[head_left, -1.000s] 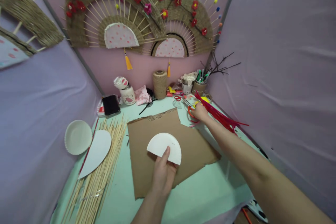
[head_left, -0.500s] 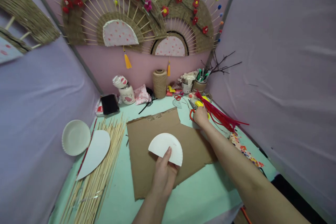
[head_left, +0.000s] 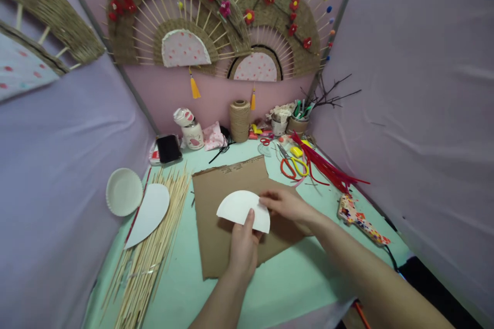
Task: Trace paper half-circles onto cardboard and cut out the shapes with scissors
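A white paper half-circle (head_left: 239, 206), its curved side away from me, is held above a sheet of brown cardboard (head_left: 216, 247). My left hand (head_left: 244, 247) grips its straight lower edge, thumb on top and fingers underneath. At the curved edge on the right, my right hand (head_left: 283, 203) has its fingertips closed on the paper's rim. Beyond that hand lie scissors (head_left: 294, 162) with one red and one yellow handle, on the table.
Thin bamboo sticks (head_left: 154, 247) lie at left under a larger white half-circle (head_left: 150, 216), beside a fluted paper plate (head_left: 124, 192). Behind stand a twine spool (head_left: 240, 121) and jars. Red pipe cleaners (head_left: 328, 169) and a flower-patterned glue gun (head_left: 360, 218) lie at right.
My right hand has left the scissors, which stay on the table, and come back to the half-circle's right edge. My left hand still holds the paper; the view has shifted slightly.
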`<state>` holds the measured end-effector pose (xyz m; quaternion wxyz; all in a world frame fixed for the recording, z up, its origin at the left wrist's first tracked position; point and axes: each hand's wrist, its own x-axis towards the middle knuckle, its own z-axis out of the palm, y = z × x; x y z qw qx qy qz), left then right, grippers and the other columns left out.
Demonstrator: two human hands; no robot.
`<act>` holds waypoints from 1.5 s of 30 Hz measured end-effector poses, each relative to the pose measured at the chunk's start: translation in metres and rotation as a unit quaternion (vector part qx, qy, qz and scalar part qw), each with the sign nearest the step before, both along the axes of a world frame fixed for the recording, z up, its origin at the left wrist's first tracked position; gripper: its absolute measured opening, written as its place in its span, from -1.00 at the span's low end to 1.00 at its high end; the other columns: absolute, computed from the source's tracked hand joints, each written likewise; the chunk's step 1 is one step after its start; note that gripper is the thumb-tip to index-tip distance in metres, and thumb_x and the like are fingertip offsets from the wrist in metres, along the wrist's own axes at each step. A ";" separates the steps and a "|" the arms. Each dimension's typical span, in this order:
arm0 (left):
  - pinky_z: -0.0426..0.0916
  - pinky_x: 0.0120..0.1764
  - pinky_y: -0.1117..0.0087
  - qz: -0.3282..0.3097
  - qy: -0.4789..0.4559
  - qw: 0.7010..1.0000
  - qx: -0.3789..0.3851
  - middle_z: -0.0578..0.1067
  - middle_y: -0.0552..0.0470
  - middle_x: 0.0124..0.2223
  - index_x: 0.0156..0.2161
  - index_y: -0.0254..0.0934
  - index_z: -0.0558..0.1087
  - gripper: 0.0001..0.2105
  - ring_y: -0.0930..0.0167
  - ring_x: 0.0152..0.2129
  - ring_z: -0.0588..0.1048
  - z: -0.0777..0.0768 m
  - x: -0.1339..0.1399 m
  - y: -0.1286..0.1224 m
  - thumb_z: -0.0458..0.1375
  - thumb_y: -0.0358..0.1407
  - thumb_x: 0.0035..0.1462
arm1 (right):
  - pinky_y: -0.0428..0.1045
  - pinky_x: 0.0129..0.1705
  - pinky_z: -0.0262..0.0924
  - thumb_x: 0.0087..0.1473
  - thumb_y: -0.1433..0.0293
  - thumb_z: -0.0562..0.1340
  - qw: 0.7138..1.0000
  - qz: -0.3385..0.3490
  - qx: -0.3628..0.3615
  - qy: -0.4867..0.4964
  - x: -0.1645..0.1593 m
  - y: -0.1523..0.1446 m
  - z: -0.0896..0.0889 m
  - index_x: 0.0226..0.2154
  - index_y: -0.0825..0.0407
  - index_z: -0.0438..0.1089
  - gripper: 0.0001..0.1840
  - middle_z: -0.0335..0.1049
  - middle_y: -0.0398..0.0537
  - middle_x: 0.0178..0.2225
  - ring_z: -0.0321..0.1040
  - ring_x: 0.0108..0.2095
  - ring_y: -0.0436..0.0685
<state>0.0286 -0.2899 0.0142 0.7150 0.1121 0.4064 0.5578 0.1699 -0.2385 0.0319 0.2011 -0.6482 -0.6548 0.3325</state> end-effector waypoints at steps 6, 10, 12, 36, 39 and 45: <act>0.36 -0.06 0.31 -0.057 0.041 0.996 0.060 0.52 -0.13 -0.07 -0.12 -0.30 0.47 -0.66 0.33 -0.13 0.48 -0.002 0.000 -0.012 0.29 -0.21 -0.03 | -0.09 -0.48 0.15 -0.15 0.19 0.33 0.918 -0.129 -0.015 0.376 -0.020 -0.033 -0.018 -0.47 0.12 0.41 -0.69 0.41 -0.15 -0.54 0.26 -0.53 0.02; 0.34 -0.06 0.30 -0.098 0.098 0.989 0.056 0.53 -0.06 -0.21 -0.10 -0.26 0.45 -0.61 0.41 -0.26 0.50 -0.008 -0.016 -0.035 0.31 -0.19 -0.07 | -0.14 -0.49 0.16 -0.07 0.22 0.32 0.879 -0.165 -0.036 0.445 0.002 -0.025 -0.015 -0.36 0.07 0.37 -0.73 0.41 -0.21 -0.50 0.26 -0.53 -0.04; 0.34 -0.10 0.33 -0.099 0.113 0.988 0.040 0.52 -0.06 -0.24 -0.13 -0.27 0.46 -0.63 0.43 -0.29 0.50 -0.010 -0.024 -0.043 0.30 -0.17 -0.07 | -0.19 -0.54 0.15 -0.06 0.31 0.33 0.818 -0.152 -0.122 0.542 0.012 -0.023 -0.011 -0.37 0.06 0.35 -0.79 0.37 -0.24 -0.54 0.26 -0.56 -0.08; 0.14 0.12 -0.04 -0.191 0.783 0.483 0.343 0.30 -0.19 0.18 0.11 -0.21 0.30 -0.61 0.14 0.16 0.20 -0.031 -0.101 -0.067 0.07 -0.27 0.17 | -0.15 -0.62 -0.13 -0.13 0.12 0.31 0.902 -0.221 -0.023 0.371 0.050 -0.042 -0.026 -0.48 0.07 0.31 -0.65 0.18 -0.29 -0.64 0.00 -0.63 -0.09; 0.17 0.11 -0.01 -0.127 0.756 0.533 0.359 0.35 -0.19 0.13 0.15 -0.21 0.22 -0.55 0.17 0.11 0.27 -0.030 -0.107 -0.070 0.10 -0.26 0.14 | -0.13 -0.55 -0.09 -0.02 0.15 0.22 0.955 -0.156 -0.016 0.253 0.026 -0.048 -0.024 -0.54 0.08 0.32 -0.68 0.20 -0.24 -0.62 0.07 -0.57 -0.04; 0.29 0.00 0.10 0.060 0.713 0.614 0.335 0.43 -0.12 -0.07 -0.03 -0.23 0.34 -0.71 0.28 -0.06 0.38 -0.031 -0.114 -0.090 0.06 -0.44 0.12 | -0.05 -0.39 0.09 0.18 0.25 -0.02 0.999 -0.006 0.034 0.013 -0.021 -0.053 -0.023 -0.38 0.05 0.38 -0.66 0.36 -0.08 -0.48 0.25 -0.45 0.09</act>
